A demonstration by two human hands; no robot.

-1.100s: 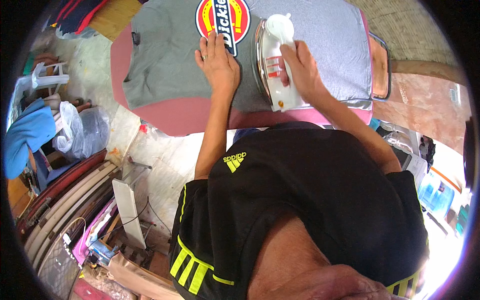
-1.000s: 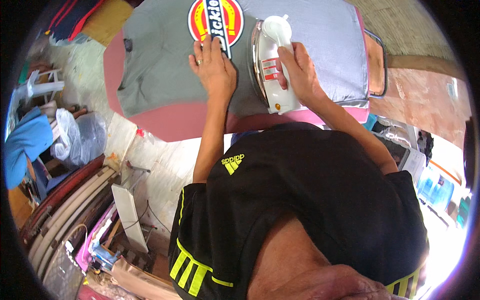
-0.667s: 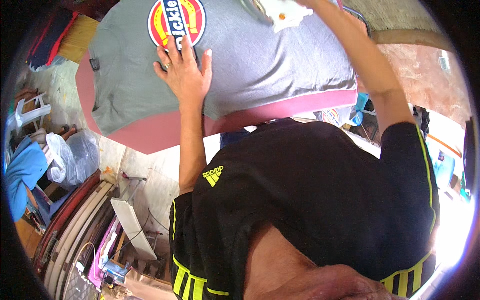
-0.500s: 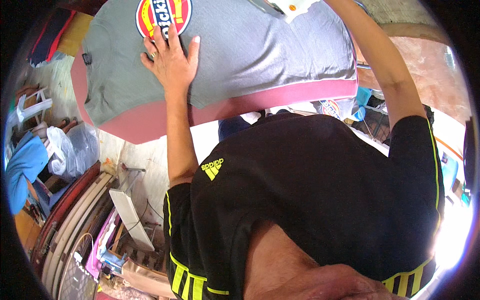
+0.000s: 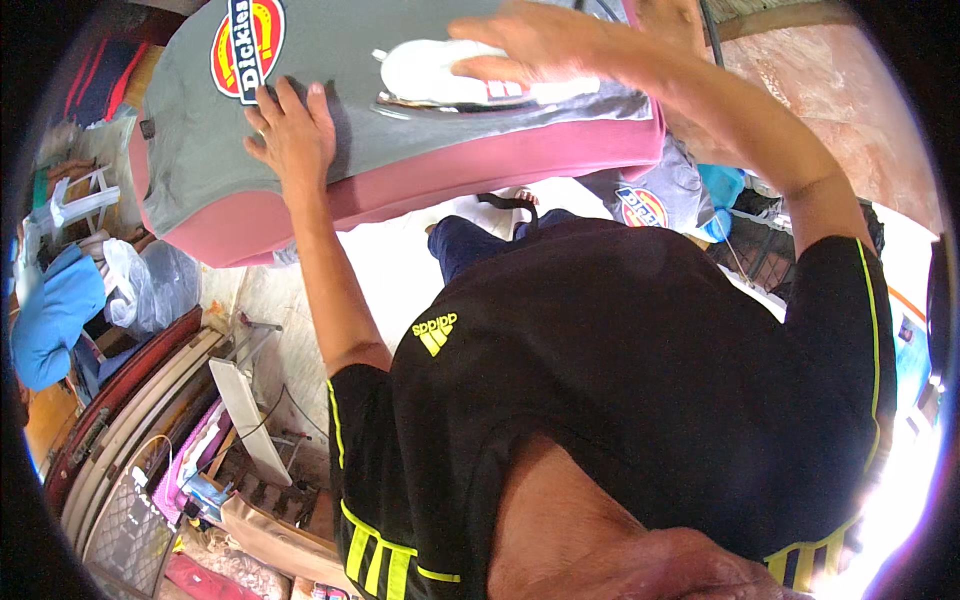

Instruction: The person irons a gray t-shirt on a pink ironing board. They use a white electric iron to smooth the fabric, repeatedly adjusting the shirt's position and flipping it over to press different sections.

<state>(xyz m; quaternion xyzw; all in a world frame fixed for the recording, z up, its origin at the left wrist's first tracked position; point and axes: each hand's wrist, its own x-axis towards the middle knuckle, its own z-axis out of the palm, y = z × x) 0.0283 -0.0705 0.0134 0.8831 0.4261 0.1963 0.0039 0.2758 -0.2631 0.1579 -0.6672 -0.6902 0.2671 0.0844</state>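
A grey T-shirt [image 5: 400,50] with a round red-and-yellow emblem lies spread over a pink padded ironing board [image 5: 480,175]. My left hand [image 5: 290,130] presses flat on the shirt just below the emblem, fingers apart. My right hand [image 5: 545,45] grips the handle of a white clothes iron [image 5: 440,80], which lies with its soleplate on the shirt near the board's front edge.
Another grey shirt with the same emblem [image 5: 650,200] hangs below the board on the right. On the left floor are a clear plastic bag [image 5: 150,290], blue cloth [image 5: 50,310], wooden slats [image 5: 130,420] and a white plastic stool [image 5: 80,200].
My right hand swept the iron away across the shirt, then back toward the board's front edge. My left hand stayed pressed by the emblem. The view shifted, so the board sits higher and left.
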